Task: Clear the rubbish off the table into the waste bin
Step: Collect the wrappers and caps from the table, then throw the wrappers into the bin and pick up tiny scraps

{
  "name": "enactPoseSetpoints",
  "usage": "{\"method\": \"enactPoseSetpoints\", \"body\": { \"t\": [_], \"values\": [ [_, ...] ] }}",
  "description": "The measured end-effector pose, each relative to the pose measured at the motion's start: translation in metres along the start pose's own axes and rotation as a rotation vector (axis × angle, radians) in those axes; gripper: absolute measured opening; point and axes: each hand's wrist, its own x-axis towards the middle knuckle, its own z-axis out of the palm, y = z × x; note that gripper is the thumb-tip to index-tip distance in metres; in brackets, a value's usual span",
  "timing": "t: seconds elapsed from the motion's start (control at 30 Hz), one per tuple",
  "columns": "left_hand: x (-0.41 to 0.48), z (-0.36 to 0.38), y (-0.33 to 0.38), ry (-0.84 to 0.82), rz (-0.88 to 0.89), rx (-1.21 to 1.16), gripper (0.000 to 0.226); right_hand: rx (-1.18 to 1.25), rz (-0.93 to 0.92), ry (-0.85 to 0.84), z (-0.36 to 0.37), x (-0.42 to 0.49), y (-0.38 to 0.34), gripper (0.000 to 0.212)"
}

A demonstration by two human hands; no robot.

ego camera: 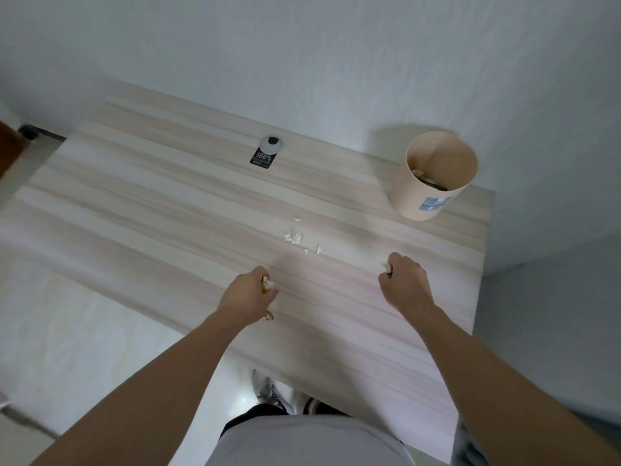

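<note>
Several small white scraps of rubbish point(293, 237) lie scattered on the pale wooden table point(151, 210), just beyond both hands. My left hand point(248, 294) is curled over the table and holds white and golden bits of rubbish. My right hand point(405, 280) is curled too, with a small white and dark scrap pinched at its fingertips. The beige round waste bin point(433, 178) stands on the table's far right corner, with some rubbish visible inside.
A black label with a white round cable cover point(267, 151) sits at the table's far middle. White walls close off the back and right. The table's right edge runs near the bin. My shoes point(268, 390) show below the near edge.
</note>
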Motion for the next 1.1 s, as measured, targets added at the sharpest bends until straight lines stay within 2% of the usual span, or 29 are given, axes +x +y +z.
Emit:
{"method": "enactPoseSetpoints", "body": {
  "t": [0.1, 0.27, 0.43, 0.7, 0.97, 1.1],
  "values": [
    [0.000, -0.007, 0.013, 0.001, 0.055, 0.010, 0.015, 0.046, 0.033, 0.003, -0.008, -0.010, -0.006, 0.011],
    [-0.001, -0.020, 0.033, -0.005, 0.167, 0.034, 0.017, 0.004, 0.006, 0.020, -0.020, -0.029, -0.015, 0.018],
    [-0.001, -0.036, 0.051, 0.005, 0.296, 0.092, 0.016, -0.064, 0.002, 0.068, -0.027, -0.045, -0.023, 0.007],
    [0.004, -0.071, 0.075, 0.004, 0.531, 0.120, 0.022, -0.106, 0.070, 0.224, -0.049, -0.071, -0.051, 0.014],
    [0.008, -0.116, 0.101, 0.045, 0.672, 0.104, 0.014, -0.133, 0.133, 0.388, -0.087, -0.091, -0.084, 0.010],
    [0.007, -0.137, 0.119, 0.073, 0.766, 0.107, 0.013, -0.122, 0.154, 0.463, -0.105, -0.102, -0.096, 0.017]
  ]
}}
